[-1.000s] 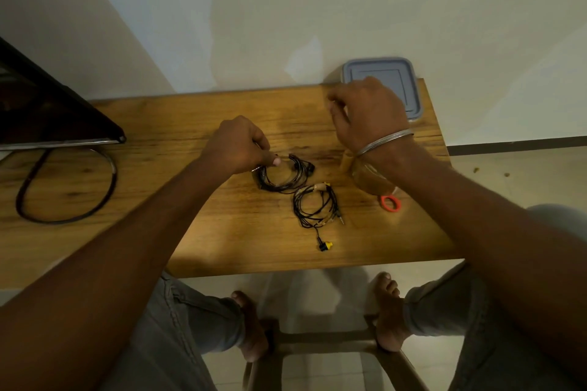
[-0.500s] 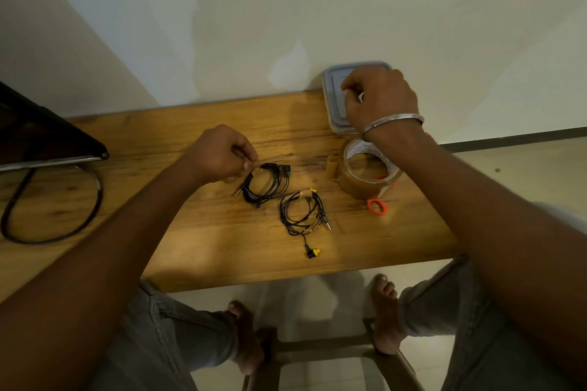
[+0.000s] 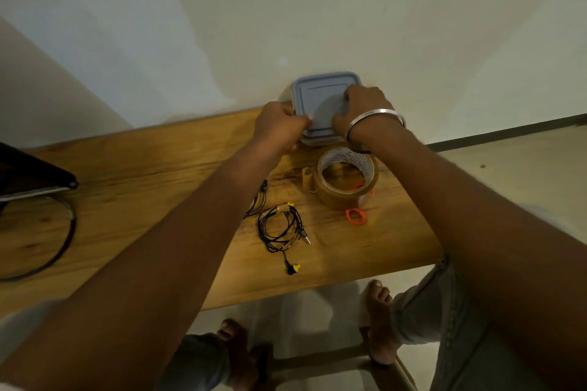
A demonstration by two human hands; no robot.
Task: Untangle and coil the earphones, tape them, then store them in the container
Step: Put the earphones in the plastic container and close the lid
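The left grip (image 3: 279, 125) and right grip (image 3: 360, 111) are curling round opposite edges of the square grey-blue lidded container (image 3: 320, 95), contents hidden; coiled black earphones (image 3: 281, 230) are lying on the wooden bench (image 3: 158, 174)

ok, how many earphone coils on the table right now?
2. One earphone coil lies in the open on the table, left of the tape roll. The second coil sits just beyond it, mostly hidden under the left arm. The arms may hide more.

container (image 3: 320, 101) stood at the table's (image 3: 143, 174) back edge | left hand (image 3: 279, 127) held its left side, right hand (image 3: 359, 114) its right | tape roll (image 3: 344, 181) sat just before it | earphones (image 3: 282, 228) lay before and left of the roll
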